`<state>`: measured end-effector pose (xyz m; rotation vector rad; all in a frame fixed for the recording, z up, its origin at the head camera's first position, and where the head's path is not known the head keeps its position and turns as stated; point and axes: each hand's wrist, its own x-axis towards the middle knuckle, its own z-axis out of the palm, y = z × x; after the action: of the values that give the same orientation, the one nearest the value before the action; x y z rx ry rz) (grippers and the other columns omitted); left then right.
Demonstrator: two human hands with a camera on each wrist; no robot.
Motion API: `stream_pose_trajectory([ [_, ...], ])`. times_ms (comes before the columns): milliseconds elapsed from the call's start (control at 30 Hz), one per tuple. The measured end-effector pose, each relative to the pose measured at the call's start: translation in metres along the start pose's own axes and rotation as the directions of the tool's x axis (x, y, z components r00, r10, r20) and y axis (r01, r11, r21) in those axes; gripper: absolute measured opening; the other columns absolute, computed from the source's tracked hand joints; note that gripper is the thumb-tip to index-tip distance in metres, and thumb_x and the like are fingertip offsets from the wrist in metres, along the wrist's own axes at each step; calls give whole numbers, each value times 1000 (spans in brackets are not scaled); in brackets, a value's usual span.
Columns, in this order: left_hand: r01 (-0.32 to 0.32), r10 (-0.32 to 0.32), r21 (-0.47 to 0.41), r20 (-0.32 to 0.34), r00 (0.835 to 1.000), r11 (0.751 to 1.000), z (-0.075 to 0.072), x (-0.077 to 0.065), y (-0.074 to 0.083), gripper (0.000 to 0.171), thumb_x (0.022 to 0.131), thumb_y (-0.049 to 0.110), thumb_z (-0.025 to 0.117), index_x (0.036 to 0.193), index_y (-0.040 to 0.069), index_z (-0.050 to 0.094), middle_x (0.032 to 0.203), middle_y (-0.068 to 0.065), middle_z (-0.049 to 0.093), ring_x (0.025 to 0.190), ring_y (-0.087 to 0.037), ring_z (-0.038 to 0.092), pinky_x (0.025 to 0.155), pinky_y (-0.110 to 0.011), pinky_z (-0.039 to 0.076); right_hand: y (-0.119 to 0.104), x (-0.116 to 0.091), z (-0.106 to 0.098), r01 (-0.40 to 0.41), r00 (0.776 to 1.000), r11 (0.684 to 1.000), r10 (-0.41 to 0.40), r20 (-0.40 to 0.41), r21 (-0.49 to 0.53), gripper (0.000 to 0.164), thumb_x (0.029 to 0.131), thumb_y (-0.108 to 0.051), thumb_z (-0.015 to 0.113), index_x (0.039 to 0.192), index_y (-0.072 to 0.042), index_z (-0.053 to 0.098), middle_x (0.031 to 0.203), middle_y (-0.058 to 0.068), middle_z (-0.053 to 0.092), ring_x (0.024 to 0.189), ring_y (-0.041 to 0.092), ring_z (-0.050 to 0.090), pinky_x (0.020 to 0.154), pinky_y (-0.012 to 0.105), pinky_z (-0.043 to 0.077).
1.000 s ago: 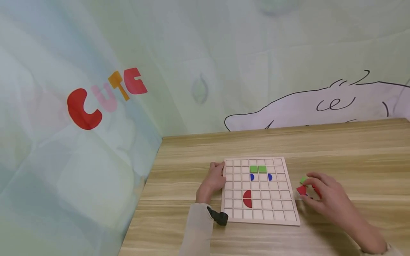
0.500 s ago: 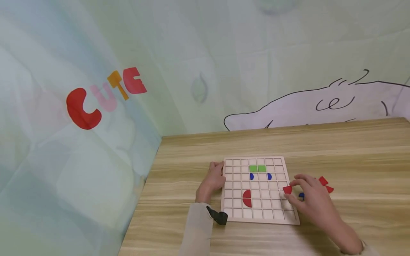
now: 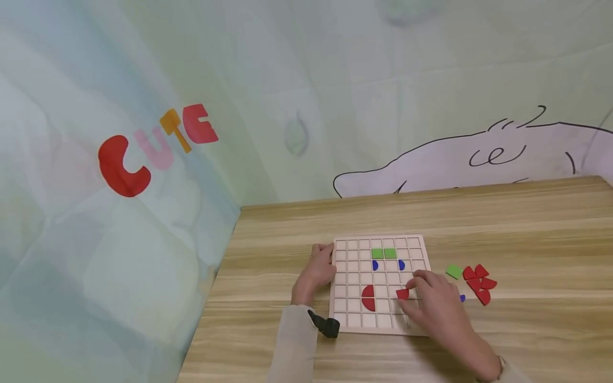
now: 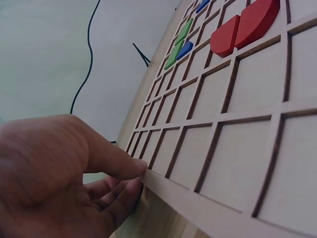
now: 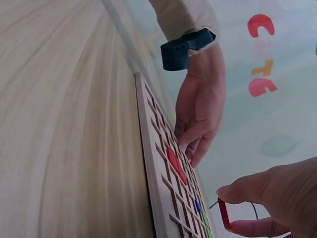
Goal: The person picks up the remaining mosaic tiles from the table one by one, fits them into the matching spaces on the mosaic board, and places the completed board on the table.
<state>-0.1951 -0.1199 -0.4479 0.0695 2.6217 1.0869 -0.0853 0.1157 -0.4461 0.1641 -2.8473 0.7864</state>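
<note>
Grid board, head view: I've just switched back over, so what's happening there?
A person's right hand pinches a red piece over the grid board, while the left hand holds its left edge. Two green squares, two blue pieces and two red pieces making a half-circle sit in cells. Loose red pieces, a green one and some blue lie on the table to the right.

Your left hand (image 3: 320, 270): thumb extended, fingers bent beneath it. Your right hand (image 3: 438, 304) pinches between thumb and fingertip.
</note>
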Motion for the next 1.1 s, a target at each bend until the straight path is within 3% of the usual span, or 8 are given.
stream_pose_trajectory([
  [700,-16,17,7,-11,1000,1000,2,2,-2,64,88,-6,43,150,5,30,142,-16,31,126,-27,40,103,-42,35,-17,3,31,-13,995,996,21,94,-86,25,73,-35,79,81,-16,64,119,14,58,114,36,49,93,56,37],
  [1100,-24,24,11,-18,1000,1000,2,4,-4,65,87,-5,44,150,5,30,141,-16,31,125,-27,41,104,-42,34,-22,0,41,77,997,988,-78,-2,-137,30,71,-36,81,78,-15,60,109,11,60,106,33,51,88,52,38],
])
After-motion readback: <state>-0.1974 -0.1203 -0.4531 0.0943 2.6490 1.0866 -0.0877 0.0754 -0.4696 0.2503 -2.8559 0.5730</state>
